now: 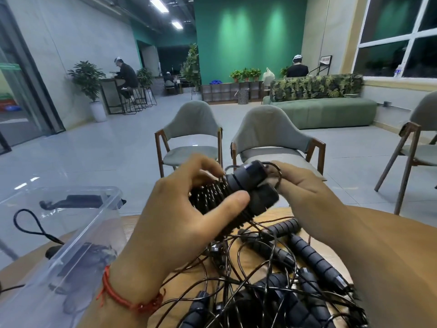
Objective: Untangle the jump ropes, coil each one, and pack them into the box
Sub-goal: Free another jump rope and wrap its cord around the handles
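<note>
Head view caught our left hand [184, 209] lifted above the wooden table [132, 223], gripping a pair of handles [250, 188] side by side. The fingers were wrapped over the black ribbed grips from the far side, and the thumb [236, 197] was pressed across the near one just below the end caps. The upper cap was grey, the lower one black, and both pointed right and a little upward.

Our right hand [305, 188] was just beside those caps with its fingers curled. It pinched a loop of the thin dark cord [277, 172] that came out of the handle ends. A red string bracelet [123, 301] circled our left wrist.

Below both hands, the remaining jump ropes [272, 275] lay in a tangled heap on the table. Thin cords crossed over and under several ribbed foam handles, and some strands led up to the pair we held.

A clear plastic box [99, 223] stood on the left side of the table, near our left forearm. Dark shapes showed through its wall, too blurred for us to tell apart.

Beyond the table stood two grey chairs [191, 136] with wooden legs, and a green sofa [326, 110] stood farther back.
</note>
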Demonstrator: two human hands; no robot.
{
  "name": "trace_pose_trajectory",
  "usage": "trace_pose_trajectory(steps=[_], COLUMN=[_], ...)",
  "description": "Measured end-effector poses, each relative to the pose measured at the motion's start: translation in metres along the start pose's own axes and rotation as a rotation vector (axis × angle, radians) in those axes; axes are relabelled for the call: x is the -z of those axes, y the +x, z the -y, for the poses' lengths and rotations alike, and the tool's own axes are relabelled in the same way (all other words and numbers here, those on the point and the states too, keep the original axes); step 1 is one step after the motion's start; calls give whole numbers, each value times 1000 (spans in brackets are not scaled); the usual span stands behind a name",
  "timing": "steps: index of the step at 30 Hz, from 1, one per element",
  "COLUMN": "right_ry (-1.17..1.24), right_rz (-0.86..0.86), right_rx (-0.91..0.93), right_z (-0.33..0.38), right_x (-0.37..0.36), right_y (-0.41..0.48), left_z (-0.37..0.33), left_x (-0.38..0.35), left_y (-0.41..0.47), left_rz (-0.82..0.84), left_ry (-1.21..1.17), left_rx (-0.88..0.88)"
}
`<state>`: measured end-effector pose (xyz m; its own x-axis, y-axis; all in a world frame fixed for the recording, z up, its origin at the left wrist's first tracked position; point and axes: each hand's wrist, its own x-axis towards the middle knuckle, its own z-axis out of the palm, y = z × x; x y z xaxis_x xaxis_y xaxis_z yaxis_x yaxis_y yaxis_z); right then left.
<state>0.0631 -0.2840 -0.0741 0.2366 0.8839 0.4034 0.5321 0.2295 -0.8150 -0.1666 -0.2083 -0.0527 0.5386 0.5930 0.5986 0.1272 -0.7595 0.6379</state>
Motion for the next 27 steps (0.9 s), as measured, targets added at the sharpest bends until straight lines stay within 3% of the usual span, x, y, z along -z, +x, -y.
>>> trace_pose_trajectory(steps=[10,15,21,27], right_ry=[-243,-319,-135,47], right_rz=[87,-77,-168,-131], right_rx=[82,225,170,37], right_z=[9,12,18,29], right_x=[-26,-31,-33,-42], right_y=[-6,-8,-10,-14], left_z=[8,11,16,13], left_x=[-15,-16,-15,-26], left_y=[7,9,13,12], left_rz=[-189,-269,-251,-321], left_ry=[-159,-279,-477,-439], left_rx=[106,194,312,265])
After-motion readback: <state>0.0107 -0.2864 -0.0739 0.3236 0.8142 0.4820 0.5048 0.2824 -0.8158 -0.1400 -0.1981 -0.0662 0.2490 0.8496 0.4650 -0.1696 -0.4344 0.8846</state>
